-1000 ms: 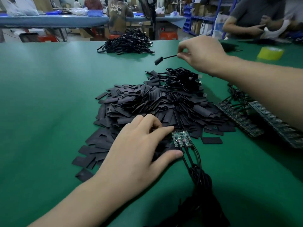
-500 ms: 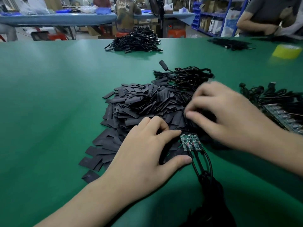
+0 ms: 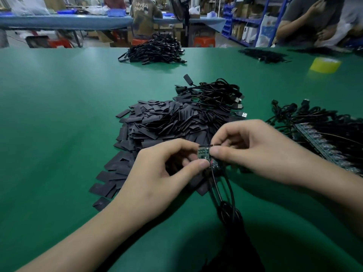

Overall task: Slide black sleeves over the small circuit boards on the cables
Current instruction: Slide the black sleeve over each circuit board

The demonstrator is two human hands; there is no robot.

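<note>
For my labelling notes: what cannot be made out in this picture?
Head view:
1. What the right hand pinches: its own fingers hide it.
2. Part of the board: the left hand covers it with its thumb.
3. The lower end of the cables: cut off by the bottom edge.

We note a wide green table mat [image 3: 59,114] filling the foreground. Far right on it sits a yellow tape roll [image 3: 325,64], blurred. Beyond the mat's far edge we see a long blue-topped bench [image 3: 64,20], and a person in an olive shirt with pale lettering [image 3: 145,18] facing away at it. An orange-red plastic stool [image 3: 204,41] stands near a black pole stand [image 3: 185,22]. Blue metal shelving [image 3: 243,18] at back right; a person in a grey T-shirt [image 3: 306,20] at the table's far right corner.
</note>
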